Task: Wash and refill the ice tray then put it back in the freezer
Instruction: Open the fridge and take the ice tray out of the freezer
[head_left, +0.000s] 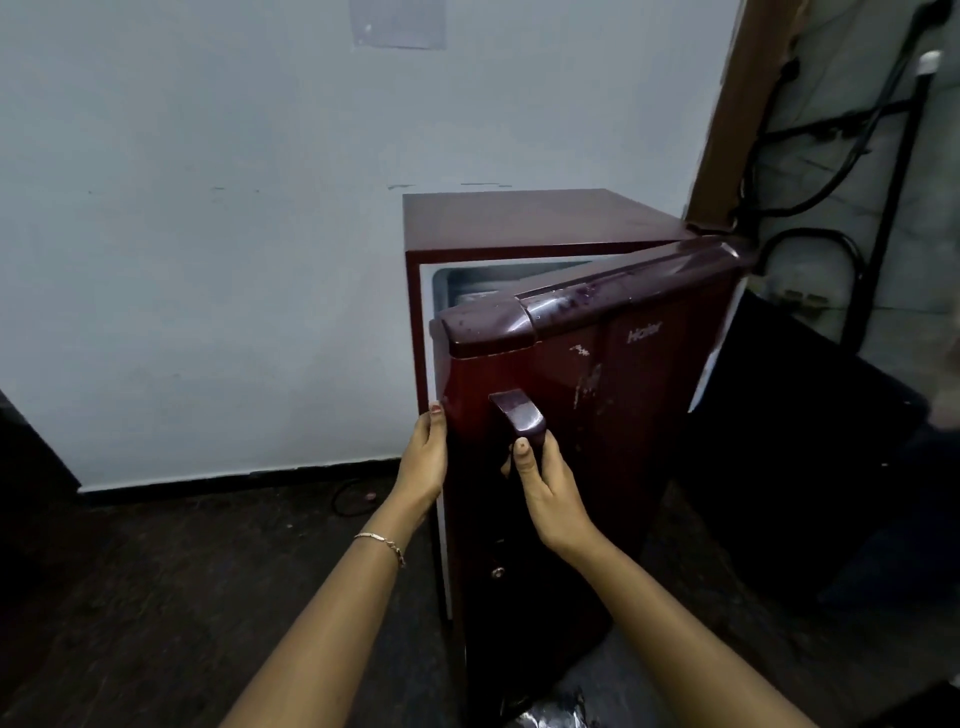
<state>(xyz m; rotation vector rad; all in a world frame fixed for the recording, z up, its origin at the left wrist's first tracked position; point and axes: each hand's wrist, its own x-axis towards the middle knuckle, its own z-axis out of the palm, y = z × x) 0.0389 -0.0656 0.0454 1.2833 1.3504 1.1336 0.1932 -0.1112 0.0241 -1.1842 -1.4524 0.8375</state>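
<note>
Against pale wall (208, 260), fridge door (597, 415) ajar; right hand (550, 493) grips handle (519, 418), left hand (423, 457) at nine o'clock clasps door edge, risking pinched fingers.

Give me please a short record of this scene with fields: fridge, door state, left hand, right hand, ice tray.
fridge: dark red fridge against a pale wall
door state: door partly open
left hand: left hand on the door's edge, fingers around it
right hand: right hand gripping the door handle
ice tray: not visible
</note>
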